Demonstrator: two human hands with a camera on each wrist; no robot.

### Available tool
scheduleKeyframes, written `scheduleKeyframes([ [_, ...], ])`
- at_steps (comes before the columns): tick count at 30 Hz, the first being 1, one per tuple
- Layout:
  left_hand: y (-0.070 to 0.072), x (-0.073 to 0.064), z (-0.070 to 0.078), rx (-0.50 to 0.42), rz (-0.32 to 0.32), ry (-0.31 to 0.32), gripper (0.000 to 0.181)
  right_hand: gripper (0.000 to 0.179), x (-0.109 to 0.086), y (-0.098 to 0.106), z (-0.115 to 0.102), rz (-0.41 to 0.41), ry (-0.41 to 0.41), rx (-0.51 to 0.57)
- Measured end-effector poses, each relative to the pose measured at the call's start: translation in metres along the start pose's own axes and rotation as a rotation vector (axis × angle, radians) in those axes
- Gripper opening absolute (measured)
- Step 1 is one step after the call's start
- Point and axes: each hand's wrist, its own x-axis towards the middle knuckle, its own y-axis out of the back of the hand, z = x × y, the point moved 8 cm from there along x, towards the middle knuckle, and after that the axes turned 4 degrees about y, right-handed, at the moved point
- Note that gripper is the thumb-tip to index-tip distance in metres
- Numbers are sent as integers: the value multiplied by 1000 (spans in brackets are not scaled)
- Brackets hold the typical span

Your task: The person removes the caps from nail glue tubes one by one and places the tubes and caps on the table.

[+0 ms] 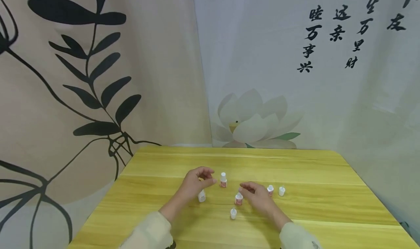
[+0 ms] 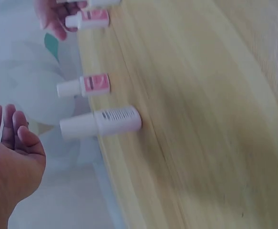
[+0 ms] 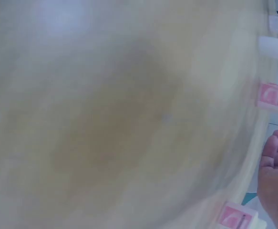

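My left hand [image 1: 198, 182] hovers above the table, fingers loosely bent and holding nothing. Beneath it stands a small white bottle [image 2: 122, 120], partly covered by the wrist in the head view. Just right of the left fingertips is an upright, white-capped bottle [image 1: 223, 181] with a pink label. The right hand [image 1: 257, 196] has its thumb and fingertips at the top of another pink-labelled bottle [image 1: 238, 199]; whether they pinch it cannot be made out. Behind the right hand, a third pink-labelled bottle [image 1: 270, 190] is partly hidden.
A small white container [image 1: 233, 214] stands in front of the middle bottles, and a similar white piece [image 1: 282, 191] lies to the right. Everything rests on a yellow wooden table [image 1: 328, 205]. A printed curtain [image 1: 164, 77] hangs directly behind its far edge.
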Motion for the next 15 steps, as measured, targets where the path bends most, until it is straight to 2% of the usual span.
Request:
scheduleKeyframes([
  [8,15,18,-14,38,28,-2,28,36,18,6,-10,47,6,-37],
  [15,25,36,-38,23,14,62,29,32,32,5,-17,57,28,-38],
])
